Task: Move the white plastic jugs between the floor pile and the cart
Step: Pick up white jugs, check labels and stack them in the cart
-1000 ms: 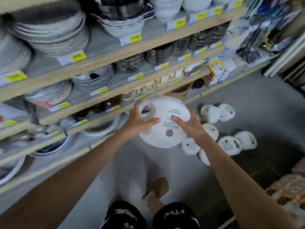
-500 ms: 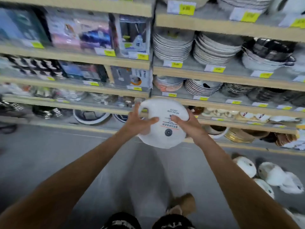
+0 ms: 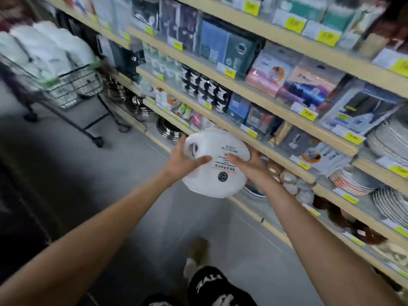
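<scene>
A white plastic jug [image 3: 212, 182] with a printed label is held out in front of me with both hands. My left hand [image 3: 183, 162] grips its handle side, thumb across the front. My right hand [image 3: 249, 166] holds the other side. A black wire cart [image 3: 72, 89] stands at the upper left of the aisle, apart from my hands. Several white jugs [image 3: 50, 49] are stacked in it. The floor pile is out of view.
Long wooden shelves [image 3: 260, 96] with boxed goods, plates and yellow price tags run along my right side. Grey floor [image 3: 123, 195] lies between me and the cart. My legs and one shoe [image 3: 198, 250] show at the bottom.
My view has swung left, away from the floor pile and along the shelves, so the cart has come into sight. Both hands keep their hold on the jug.
</scene>
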